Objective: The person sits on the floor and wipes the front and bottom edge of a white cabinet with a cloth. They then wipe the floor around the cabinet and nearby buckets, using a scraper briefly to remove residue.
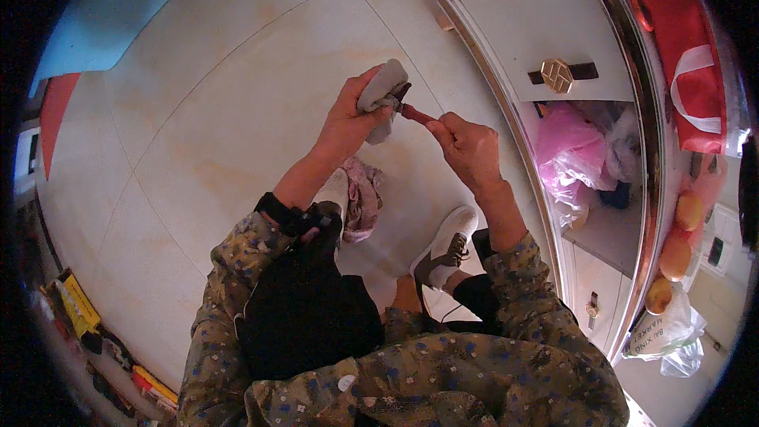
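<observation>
My left hand (350,110) holds a folded grey cloth (382,86), gathered around the head end of a small hand tool. The tool's reddish-brown handle (417,114) is gripped by my right hand (468,145). A dark part of the tool head (403,92) sticks out beside the cloth. The rest of the head is covered, so its exact kind cannot be told. Both hands are raised above the tiled floor (261,101), ahead of my knees. A crumpled pink patterned cloth (363,201) lies below, against my light shoe (333,193).
A white cabinet (551,24) with gold-coloured handles runs along the right. Its open compartment holds a pink plastic bag (569,142). On top are a red bag (682,65) and several round yellow-orange items (676,258). A blue surface (124,6) stands at upper left.
</observation>
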A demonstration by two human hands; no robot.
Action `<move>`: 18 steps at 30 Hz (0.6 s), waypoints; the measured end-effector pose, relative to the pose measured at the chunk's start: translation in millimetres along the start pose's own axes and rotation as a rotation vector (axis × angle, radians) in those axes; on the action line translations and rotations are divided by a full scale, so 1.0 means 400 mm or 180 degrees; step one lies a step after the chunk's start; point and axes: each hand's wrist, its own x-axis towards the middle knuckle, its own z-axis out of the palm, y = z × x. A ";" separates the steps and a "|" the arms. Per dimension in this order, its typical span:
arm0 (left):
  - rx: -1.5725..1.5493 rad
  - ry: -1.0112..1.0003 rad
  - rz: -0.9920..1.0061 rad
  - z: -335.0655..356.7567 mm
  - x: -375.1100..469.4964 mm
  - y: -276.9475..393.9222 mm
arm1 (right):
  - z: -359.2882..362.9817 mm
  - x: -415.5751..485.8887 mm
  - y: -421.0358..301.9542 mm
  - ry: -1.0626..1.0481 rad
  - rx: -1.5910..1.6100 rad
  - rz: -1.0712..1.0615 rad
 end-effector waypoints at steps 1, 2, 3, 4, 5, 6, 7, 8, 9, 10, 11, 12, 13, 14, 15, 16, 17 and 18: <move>-0.0001 0.0022 -0.0083 -0.002 0.000 0.001 | -0.001 -0.001 0.004 0.0081 0.0110 -0.0086; -0.0050 -0.0015 -0.0034 -0.004 0.002 0.003 | -0.007 -0.001 0.012 0.0175 0.0243 -0.0205; -0.0057 -0.0001 -0.0138 -0.008 0.005 0.007 | -0.014 0.001 0.022 0.0349 0.0323 -0.0275; -0.0056 0.0025 -0.0249 -0.011 0.007 0.010 | -0.024 0.003 0.032 0.0352 0.1135 -0.0019; -0.0082 0.0080 -0.0454 -0.013 0.006 0.014 | -0.035 0.006 0.040 0.0435 0.1884 0.0292; -0.0104 0.0147 -0.0663 -0.015 0.005 0.016 | -0.046 0.010 0.047 0.0315 0.2631 0.0729; -0.0127 0.0207 -0.0866 -0.015 0.004 0.017 | -0.057 0.013 0.051 0.0336 0.3038 0.0895; -0.0372 0.0109 -0.0873 -0.015 0.003 0.017 | -0.062 0.017 0.050 0.0158 0.3452 0.1194; -0.0615 0.0004 -0.0882 -0.015 0.001 0.016 | -0.064 0.018 0.048 0.0183 0.3774 0.1584; -0.0807 -0.0044 -0.1001 -0.013 -0.002 0.014 | -0.060 0.018 0.041 -0.0127 0.4168 0.1657; -0.0928 -0.0131 -0.0864 -0.013 -0.004 0.011 | -0.052 0.015 0.033 -0.0505 0.4253 0.1712; -0.1002 -0.0164 -0.0822 -0.013 -0.006 0.009 | -0.034 0.011 0.021 -0.0697 0.4305 0.1830; -0.1079 -0.0210 -0.0769 -0.011 -0.003 0.005 | -0.012 0.008 0.009 -0.0875 0.4345 0.1942; -0.1116 -0.0293 -0.0753 -0.011 -0.005 0.001 | 0.010 0.002 0.000 -0.0776 0.4498 0.2078; -0.1165 -0.0398 -0.0731 -0.012 -0.009 -0.003 | 0.034 -0.006 -0.010 -0.0692 0.4684 0.2119; -0.1300 -0.0581 -0.0602 -0.011 -0.012 -0.007 | 0.053 -0.010 -0.016 -0.0564 0.4571 0.2120; -0.1237 -0.0554 -0.0827 -0.008 -0.015 -0.012 | 0.070 -0.011 -0.023 -0.0535 0.4565 0.1938; -0.1243 -0.0590 -0.0944 -0.006 -0.016 -0.015 | 0.085 -0.009 -0.031 -0.0448 0.4174 0.1794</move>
